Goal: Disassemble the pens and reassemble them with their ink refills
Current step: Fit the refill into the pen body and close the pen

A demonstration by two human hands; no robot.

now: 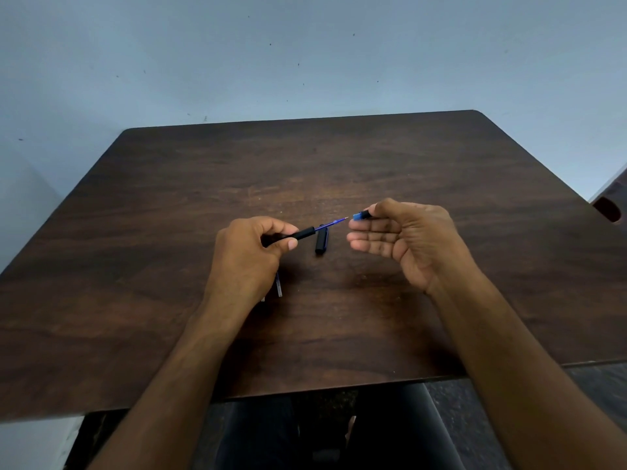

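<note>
Left hand (249,247): closed around a black pen barrel (293,236) above the dark wooden table (424,300); blue ink refill (330,224) sticks out of it toward the right.
Right hand (395,237): thumb and forefinger pinch a small blue-ended tip piece (361,216), other fingers loosely curled.
Black cap (321,241): lies on the table between the hands.
Hidden: more pen parts (279,283) under the left wrist, mostly covered, unidentifiable.

Bare forearms, no sleeves; bare left hand (247,252); right hand (403,239); dark trousers (258,435)
</note>
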